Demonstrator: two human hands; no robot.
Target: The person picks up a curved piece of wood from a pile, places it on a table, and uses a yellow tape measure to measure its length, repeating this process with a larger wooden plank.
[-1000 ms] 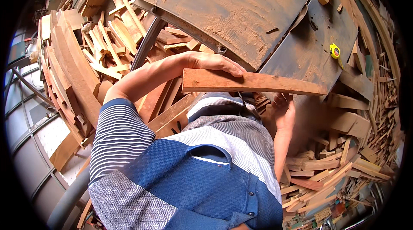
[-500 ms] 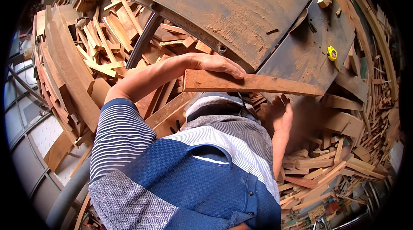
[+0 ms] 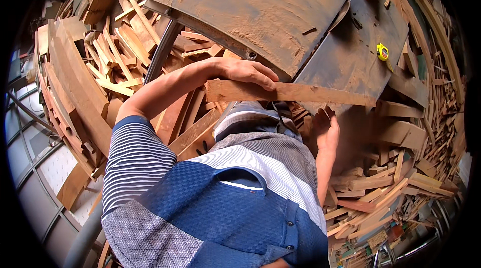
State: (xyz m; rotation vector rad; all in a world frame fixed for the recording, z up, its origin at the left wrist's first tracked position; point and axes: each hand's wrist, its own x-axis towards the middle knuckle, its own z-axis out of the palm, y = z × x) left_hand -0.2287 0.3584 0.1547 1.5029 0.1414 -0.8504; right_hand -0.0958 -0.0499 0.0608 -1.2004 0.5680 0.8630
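Wooden board: lies level across the near edge of the dusty saw table | left hand: fingers curled over the board's left end, gripping | right hand: below the board, grip hidden, cannot tell | yellow tape measure: far right | offcut heaps: blurred.
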